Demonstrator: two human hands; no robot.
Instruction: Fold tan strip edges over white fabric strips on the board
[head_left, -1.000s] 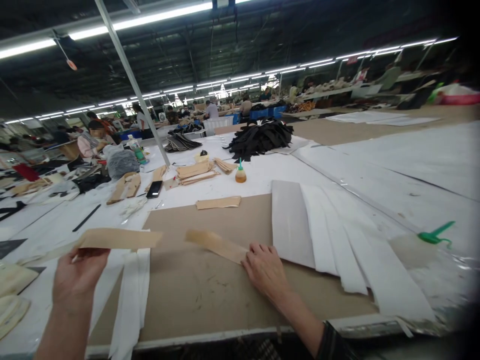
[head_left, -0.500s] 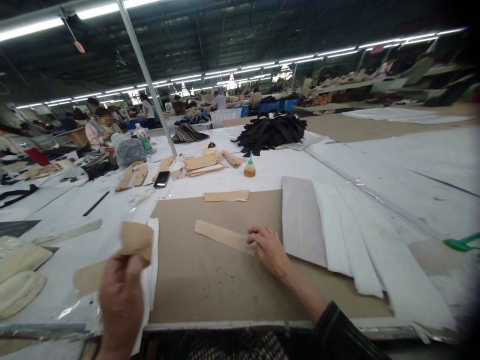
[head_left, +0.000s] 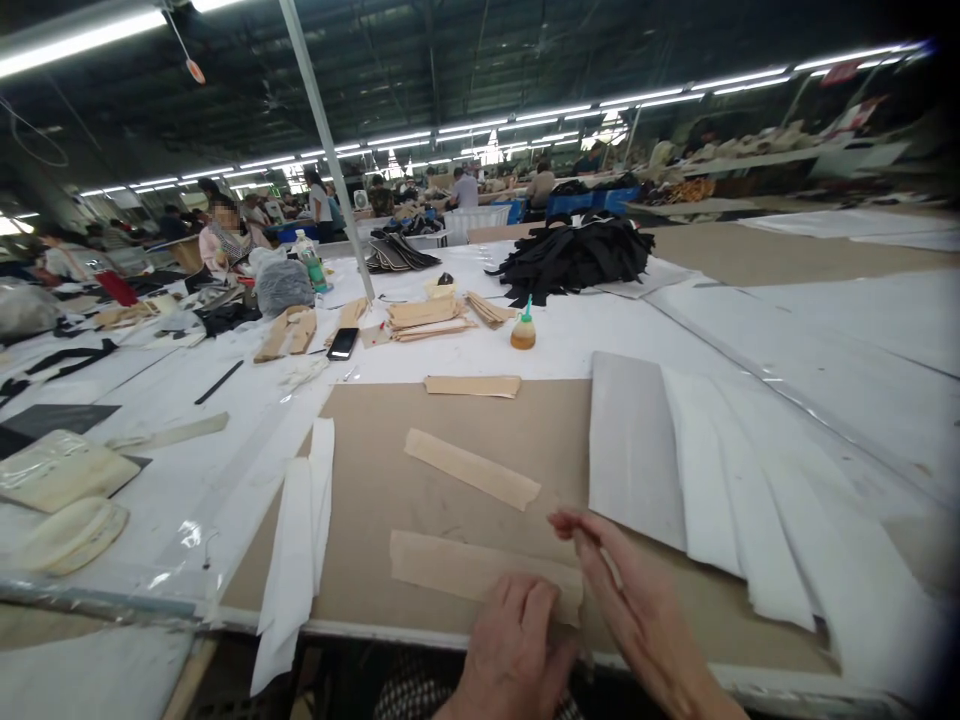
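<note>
**Left hand [head_left: 516, 640] lay over a long, flat tan strip [head_left: 442, 563]**

The left hand's grip curved down on the strip, towards its right end; whether the fingers pinched it or only pressed it could not be told. The right hand [head_left: 637, 590] hung just beside that end, its fingertips bunched close with nothing visible between them; whether they met was unclear.

The strip lay across the near part of a flat brown board [head_left: 360, 490]. Beyond it, a narrower tan strip [head_left: 471, 468] rested slantwise, apart from the first, and a short tan strip [head_left: 472, 386] lay at the board's far edge. Thin white strips [head_left: 292, 540] overlapped the left side; on the right, a broad pale-grey sheet [head_left: 634, 450] lay beside fanned white sheets [head_left: 709, 480].

The board rested on a white-covered counter [head_left: 570, 350]. Farther out stood a small amber-filled bottle with a green nozzle [head_left: 523, 335], near stacked tan pieces [head_left: 425, 316], a black phone [head_left: 343, 344] and a heap of black strips [head_left: 577, 255].
</note>
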